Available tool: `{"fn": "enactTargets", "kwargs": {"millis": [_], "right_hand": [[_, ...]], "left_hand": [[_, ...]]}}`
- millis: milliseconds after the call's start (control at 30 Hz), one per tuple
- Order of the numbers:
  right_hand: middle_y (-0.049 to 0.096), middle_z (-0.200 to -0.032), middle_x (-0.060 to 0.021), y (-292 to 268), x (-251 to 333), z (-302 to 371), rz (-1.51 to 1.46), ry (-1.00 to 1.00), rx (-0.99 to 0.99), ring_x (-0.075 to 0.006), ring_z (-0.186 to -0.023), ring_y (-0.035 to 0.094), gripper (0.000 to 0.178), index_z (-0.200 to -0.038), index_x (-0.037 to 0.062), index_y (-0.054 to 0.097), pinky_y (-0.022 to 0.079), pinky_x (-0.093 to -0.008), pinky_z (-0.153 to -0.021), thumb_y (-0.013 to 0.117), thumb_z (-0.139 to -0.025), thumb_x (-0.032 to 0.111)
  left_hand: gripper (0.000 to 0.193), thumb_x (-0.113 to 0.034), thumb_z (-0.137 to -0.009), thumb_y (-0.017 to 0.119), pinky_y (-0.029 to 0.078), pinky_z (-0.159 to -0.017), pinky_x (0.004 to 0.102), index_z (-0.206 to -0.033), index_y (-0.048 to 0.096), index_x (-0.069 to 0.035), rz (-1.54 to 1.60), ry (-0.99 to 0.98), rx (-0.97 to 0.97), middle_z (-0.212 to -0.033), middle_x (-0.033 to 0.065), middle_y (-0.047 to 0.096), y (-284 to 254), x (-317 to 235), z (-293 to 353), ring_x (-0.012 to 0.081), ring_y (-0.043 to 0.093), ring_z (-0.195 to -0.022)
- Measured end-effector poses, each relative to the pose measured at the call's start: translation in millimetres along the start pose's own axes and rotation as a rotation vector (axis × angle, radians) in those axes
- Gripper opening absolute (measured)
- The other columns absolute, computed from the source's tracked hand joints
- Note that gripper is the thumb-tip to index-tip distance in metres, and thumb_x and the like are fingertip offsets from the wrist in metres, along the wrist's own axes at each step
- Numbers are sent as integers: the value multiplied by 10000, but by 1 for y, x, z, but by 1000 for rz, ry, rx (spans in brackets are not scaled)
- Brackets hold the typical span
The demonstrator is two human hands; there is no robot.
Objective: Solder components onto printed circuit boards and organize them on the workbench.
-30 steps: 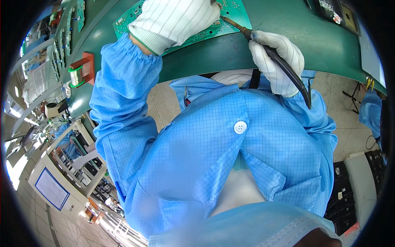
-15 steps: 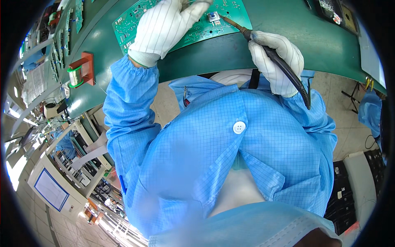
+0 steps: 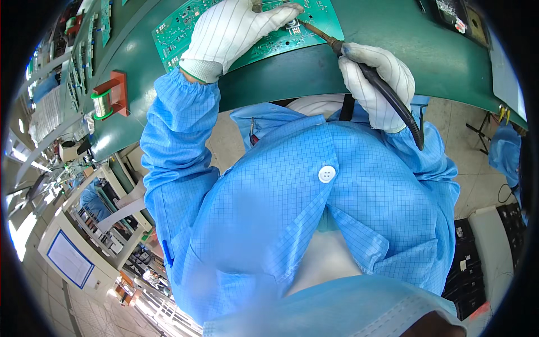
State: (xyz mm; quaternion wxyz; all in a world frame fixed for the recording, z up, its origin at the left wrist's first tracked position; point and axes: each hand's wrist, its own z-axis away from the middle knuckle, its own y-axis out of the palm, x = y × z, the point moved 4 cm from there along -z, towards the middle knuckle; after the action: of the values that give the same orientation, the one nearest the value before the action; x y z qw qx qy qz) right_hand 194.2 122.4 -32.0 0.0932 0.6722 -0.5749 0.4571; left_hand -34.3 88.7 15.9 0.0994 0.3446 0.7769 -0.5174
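A green circuit board (image 3: 255,53) lies at the far edge of the view, partly cut off by the frame. My right hand (image 3: 382,84), in a striped white glove, is closed around a soldering iron (image 3: 335,45) with a black cable. Its brownish tip reaches a small square component (image 3: 292,25) on the board. My left hand (image 3: 227,33), gloved likewise, rests over the board, thumb stretched to beside that component. Something thin shows between thumb and fingers at the top edge; what it is I cannot make out.
A spool of wire (image 3: 102,105) sits on a red-brown holder (image 3: 119,92) to the left on the green table (image 3: 292,76). A black tray-like case (image 3: 463,22) stands at the far right. More boards (image 3: 106,22) stand at the upper left.
My left hand has shifted slightly right, and its thumb now partly covers the square component. The board has nudged slightly left. My right hand and the soldering iron have hardly moved.
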Motion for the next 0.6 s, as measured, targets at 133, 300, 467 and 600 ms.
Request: {"fn": "enactTargets", "kwargs": {"millis": [133, 300, 467, 600], "right_hand": [[749, -958, -92, -1, 0, 2, -2, 13, -50, -183, -780, 734, 218, -1013, 61, 709, 590, -286, -688, 782, -808, 47], [749, -960, -91, -1, 3, 1, 63, -44, -95, -178, -778, 734, 219, -1008, 46, 705, 589, -282, -677, 789, -806, 59], [712, -866, -74, -4, 5, 0, 94, -52, -42, -129, -636, 657, 214, -1029, 29, 697, 540, -255, -592, 765, -827, 44], [687, -827, -62, -2, 7, 5, -9, 94, -61, -97, -580, 606, 225, -1052, 21, 689, 505, -240, -541, 746, -835, 24]], "left_hand": [[554, -551, -884, 655, 512, -647, 469, -852, 625, 1, -202, -342, 182, -768, 242, 633, 4, 15, 6, 413, 645, -738], [542, -545, -887, 656, 517, -644, 461, -837, 621, -6, -465, -578, 259, -753, 238, 629, 8, 4, 2, 404, 646, -723], [243, -256, -939, 617, 533, -646, 427, -998, 643, -22, -614, -226, 520, -923, 164, 667, 3, -20, -7, 363, 655, -776], [110, -130, -898, 610, 540, -628, 411, -986, 642, -71, -502, -15, 9, -897, 148, 677, -32, -27, 17, 331, 664, -742]]}}
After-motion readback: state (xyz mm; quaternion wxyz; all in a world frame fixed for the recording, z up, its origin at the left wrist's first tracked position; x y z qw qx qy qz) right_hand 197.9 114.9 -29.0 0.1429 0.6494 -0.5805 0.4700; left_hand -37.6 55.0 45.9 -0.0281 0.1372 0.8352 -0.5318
